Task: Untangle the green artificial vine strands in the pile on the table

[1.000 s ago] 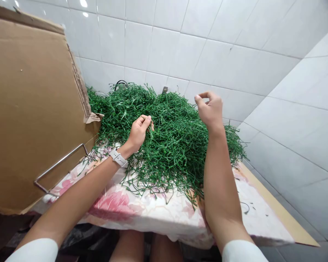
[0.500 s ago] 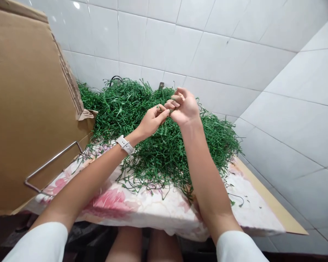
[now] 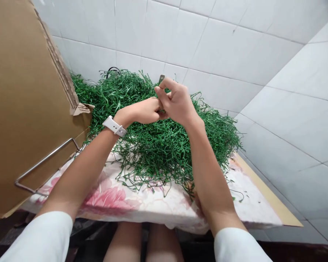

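A big heap of thin green plastic-looking stems (image 3: 164, 145) lies in a tangle, with small knobs at their ends. Over its middle my two hands meet and touch. My left hand (image 3: 146, 110), above a white watch strap (image 3: 114, 126), has its fingers curled in and partly covered by the right hand. My right hand (image 3: 177, 100) is bent at the wrist, its thumb and index finger pressed together beside the left fingers. Whatever the closed fingers hold is hidden between the hands.
A floral cloth (image 3: 109, 198) covers the table under the heap. On the left stands a large cardboard box (image 3: 24, 102) with a torn edge, and a metal wire handle (image 3: 47, 156) is in front of it. White tiled walls (image 3: 221, 51) close off the back and right.
My right hand has turned over from palm facing me to its back showing. My left wrist has rolled and shifted left, and its fingers have curled in. The view has shifted slightly.
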The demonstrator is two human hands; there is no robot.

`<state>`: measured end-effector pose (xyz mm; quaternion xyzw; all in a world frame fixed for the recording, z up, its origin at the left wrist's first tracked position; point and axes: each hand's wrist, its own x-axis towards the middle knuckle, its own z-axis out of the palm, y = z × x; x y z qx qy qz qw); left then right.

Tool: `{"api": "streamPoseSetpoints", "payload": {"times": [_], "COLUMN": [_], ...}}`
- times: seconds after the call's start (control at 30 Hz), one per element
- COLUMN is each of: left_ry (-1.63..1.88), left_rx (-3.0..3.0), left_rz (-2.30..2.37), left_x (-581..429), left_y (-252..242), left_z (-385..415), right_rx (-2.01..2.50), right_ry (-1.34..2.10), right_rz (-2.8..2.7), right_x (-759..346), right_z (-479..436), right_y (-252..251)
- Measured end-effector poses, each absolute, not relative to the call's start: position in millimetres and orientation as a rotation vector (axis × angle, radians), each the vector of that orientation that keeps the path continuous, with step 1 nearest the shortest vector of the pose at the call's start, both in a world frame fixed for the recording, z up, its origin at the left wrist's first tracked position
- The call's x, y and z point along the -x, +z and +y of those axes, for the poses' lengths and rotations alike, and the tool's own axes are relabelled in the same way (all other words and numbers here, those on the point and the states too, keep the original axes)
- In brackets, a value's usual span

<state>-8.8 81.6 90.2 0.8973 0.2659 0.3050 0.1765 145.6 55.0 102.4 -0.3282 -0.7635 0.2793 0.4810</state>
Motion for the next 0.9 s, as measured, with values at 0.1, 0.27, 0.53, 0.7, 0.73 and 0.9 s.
{"api": "streamPoseSetpoints", "payload": {"times": [0.1,0.27,0.53,0.7,0.73,0.9], "left_ry": [0.777,1.053,1.411,1.465,1.483,1.574], "left_rx": [-2.573,-2.271,-1.654,-1.689,-1.696,-1.695], "left_rz": [0.843,0.697,0.559,0.573,0.591,0.659], "left_x": [14,21,23,18,17,9], "left_y": [91,97,93,92,92,91], "left_z": [79,80,94,93,93,90], "right_rx": [0.866,0.912,1.332,1.492,1.442,1.02], "right_ry": [0.446,0.359,0.011,-0.266,-0.242,0.244], "right_rz": [-2.006,-1.895,-1.862,-1.85,-1.85,-1.898], "right_x": [-155,-179,-212,-212,-210,-188], "right_z": [57,81,91,76,73,67], "right_y": [105,99,102,116,119,121]}}
